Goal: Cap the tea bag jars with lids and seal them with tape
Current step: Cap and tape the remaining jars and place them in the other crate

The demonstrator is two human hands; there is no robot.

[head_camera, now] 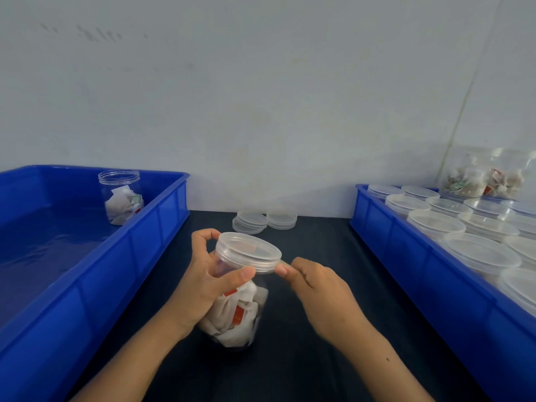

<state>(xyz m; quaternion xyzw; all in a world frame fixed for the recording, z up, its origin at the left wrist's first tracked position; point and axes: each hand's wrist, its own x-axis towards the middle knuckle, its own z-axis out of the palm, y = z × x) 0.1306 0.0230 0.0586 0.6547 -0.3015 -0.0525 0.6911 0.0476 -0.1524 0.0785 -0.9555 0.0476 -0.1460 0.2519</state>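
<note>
A clear plastic jar (236, 313) full of white tea bags with red tags stands tilted on the dark table in the middle. A clear lid (249, 250) sits on its mouth. My left hand (207, 274) wraps the jar's neck, thumb under the lid's rim. My right hand (311, 285) pinches something thin against the lid's right edge; whether it is tape I cannot tell. An uncapped jar (121, 197) with tea bags stands in the left blue tray (156, 224).
Two short stacks of spare lids (265, 221) lie on the table behind the jar. The right blue tray (406, 256) holds several capped jars, with two more jars (487, 178) stacked at its far end. A pale wall closes the back.
</note>
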